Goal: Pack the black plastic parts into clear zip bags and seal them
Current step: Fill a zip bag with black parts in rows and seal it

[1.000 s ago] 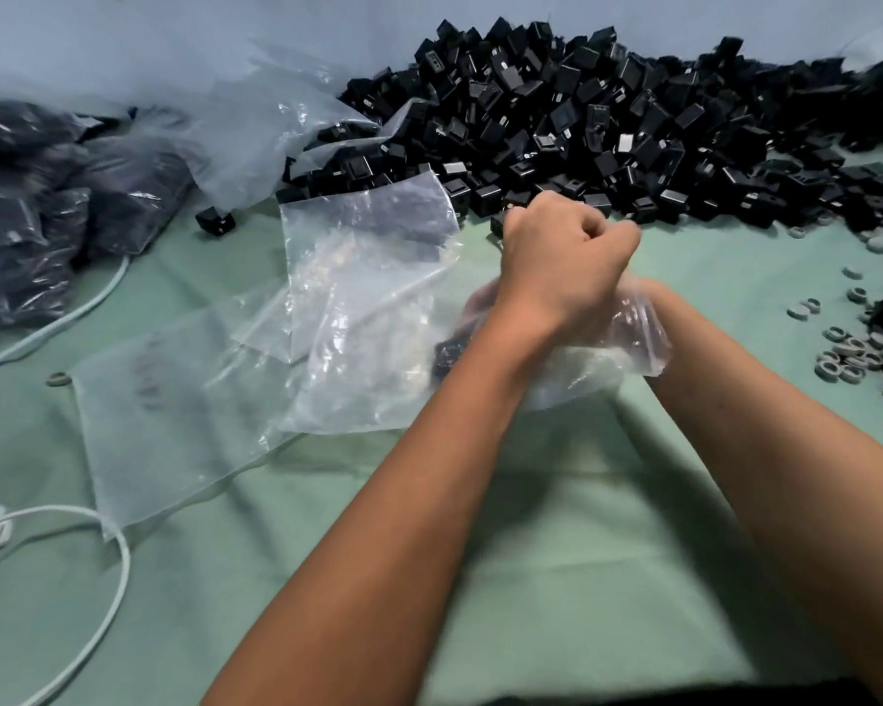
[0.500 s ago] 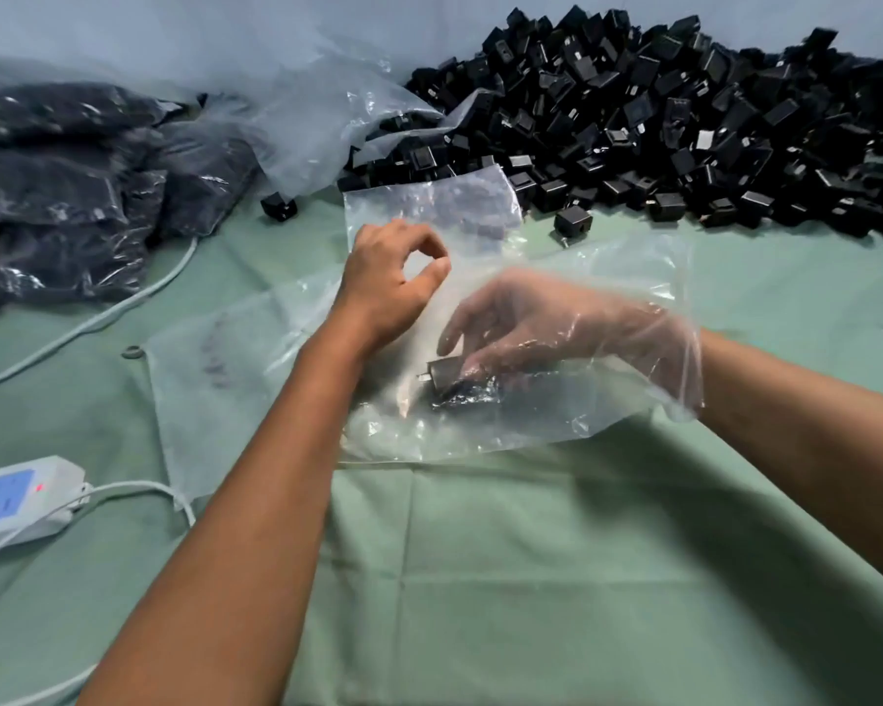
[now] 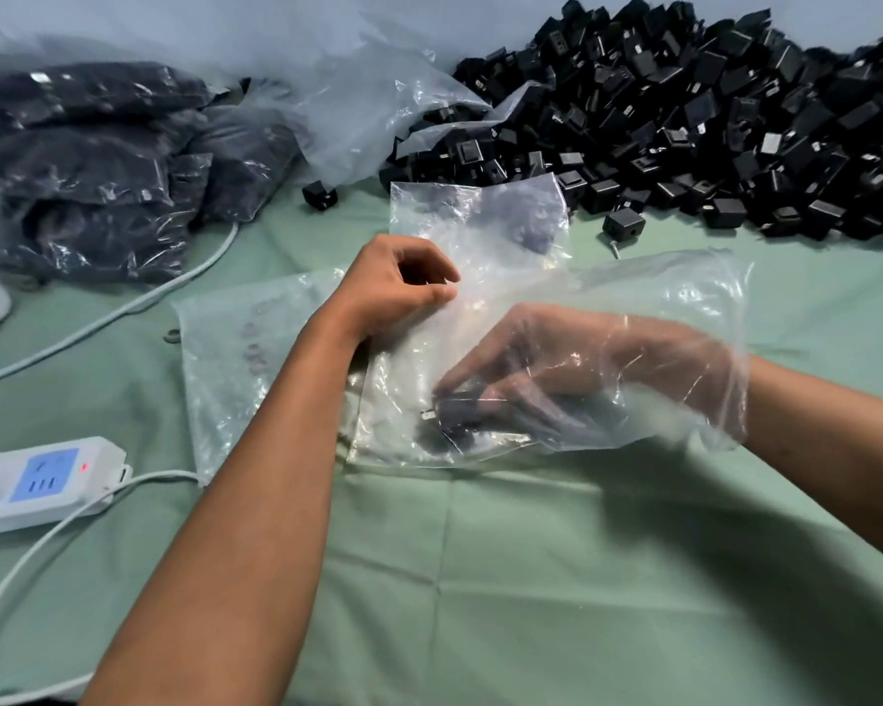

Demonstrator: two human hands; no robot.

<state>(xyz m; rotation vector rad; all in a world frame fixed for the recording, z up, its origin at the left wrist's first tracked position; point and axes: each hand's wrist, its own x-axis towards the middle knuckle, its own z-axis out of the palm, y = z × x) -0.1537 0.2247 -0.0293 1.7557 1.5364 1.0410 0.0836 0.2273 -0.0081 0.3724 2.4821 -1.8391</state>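
Loading: your right hand [image 3: 572,369] inside the clear bag [image 3: 684,298] grasps a black part [image 3: 455,417]; your left hand [image 3: 398,282] pinches the bag's edge. Next, release and withdraw.

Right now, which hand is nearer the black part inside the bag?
Right. The right hand is inside the bag, fingers on the black part; the left hand pinches the bag's edge above it.
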